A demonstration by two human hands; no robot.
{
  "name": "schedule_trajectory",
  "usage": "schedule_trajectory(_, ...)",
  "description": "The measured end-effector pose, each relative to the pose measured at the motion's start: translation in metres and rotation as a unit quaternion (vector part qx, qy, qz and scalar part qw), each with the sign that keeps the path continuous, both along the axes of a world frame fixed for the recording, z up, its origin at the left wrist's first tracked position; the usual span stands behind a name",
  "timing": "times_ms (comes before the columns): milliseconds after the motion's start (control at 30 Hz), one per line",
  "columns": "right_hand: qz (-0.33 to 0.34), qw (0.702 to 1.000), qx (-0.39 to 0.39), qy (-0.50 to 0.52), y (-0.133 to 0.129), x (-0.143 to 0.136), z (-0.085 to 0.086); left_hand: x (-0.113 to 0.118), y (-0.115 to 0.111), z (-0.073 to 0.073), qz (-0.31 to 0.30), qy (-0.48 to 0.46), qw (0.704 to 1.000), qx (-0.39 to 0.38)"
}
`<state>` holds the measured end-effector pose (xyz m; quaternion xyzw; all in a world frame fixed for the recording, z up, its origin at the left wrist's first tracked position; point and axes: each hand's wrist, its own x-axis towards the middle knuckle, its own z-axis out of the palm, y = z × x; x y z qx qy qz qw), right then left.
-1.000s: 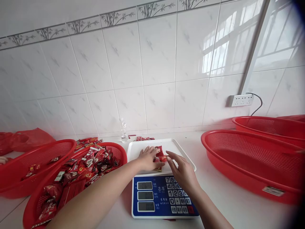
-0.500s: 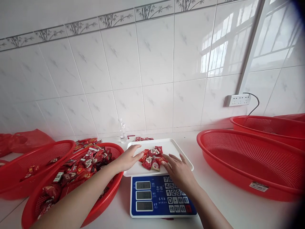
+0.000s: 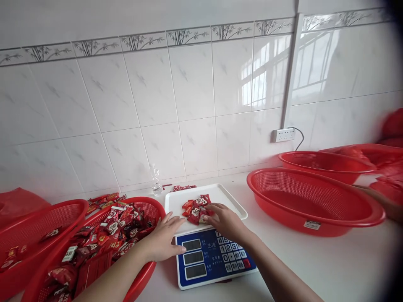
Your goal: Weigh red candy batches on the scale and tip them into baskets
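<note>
My right hand (image 3: 227, 220) reaches over the white tray (image 3: 231, 197) of a scale, its fingers and thumb curled round the near right part of a small pile of red snack packets (image 3: 195, 208). How firmly it grips is partly hidden. My left hand (image 3: 165, 238) is open, fingers spread, above the tray's near left corner and beside the scale's blue panel (image 3: 214, 258); nothing is in it. Left of it stands a red basket (image 3: 151, 204) heaped with wrapped snacks (image 3: 115, 228), partly covered by my left forearm.
On the right are a large red basket (image 3: 270, 184) and another red basket (image 3: 302, 157) behind it. Another person's arm (image 3: 376, 199) shows at far right, near red plastic bags (image 3: 390, 180). A clear bottle (image 3: 155, 180) stands by the wall; another red basket (image 3: 67, 209) is far left.
My left hand has drawn back from the packets toward the near left. My right hand's fingers have closed in on the pile. The view has turned right, bringing another person's arm in.
</note>
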<state>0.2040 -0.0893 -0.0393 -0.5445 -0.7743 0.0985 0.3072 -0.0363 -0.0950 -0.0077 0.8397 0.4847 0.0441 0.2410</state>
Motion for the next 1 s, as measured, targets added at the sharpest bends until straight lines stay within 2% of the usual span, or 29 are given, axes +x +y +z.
schedule_trajectory(133,0.033,0.999,-0.031,-0.026,0.008,-0.017,0.009,-0.007,0.008,0.003,0.038,-0.115,0.992,-0.044)
schedule_trajectory(267,0.071,0.994,-0.048,-0.071,0.018,-0.039,0.011,-0.016,0.014,0.007,0.052,-0.209,0.971,-0.106)
schedule_trajectory(433,0.073,0.991,-0.026,-0.113,0.025,-0.048,0.011,-0.021,0.013,0.009,0.024,-0.239,0.963,-0.120)
schedule_trajectory(600,0.026,0.991,-0.023,-0.129,0.036,-0.049,0.011,-0.023,0.016,0.007,0.032,-0.254,0.956,-0.143)
schedule_trajectory(733,-0.058,0.990,-0.039,-0.126,0.050,-0.047,0.012,-0.024,0.021,0.008,0.055,-0.275,0.954,-0.111)
schedule_trajectory(833,-0.106,0.987,-0.046,-0.114,0.060,-0.037,0.015,-0.025,0.024,0.010,0.094,-0.302,0.947,-0.056)
schedule_trajectory(933,-0.110,0.987,-0.050,-0.106,0.067,-0.025,0.018,-0.026,0.027,0.012,0.130,-0.338,0.932,-0.003)
schedule_trajectory(1000,-0.079,0.990,-0.047,-0.109,0.069,-0.021,0.018,-0.026,0.028,0.013,0.145,-0.353,0.924,0.019)
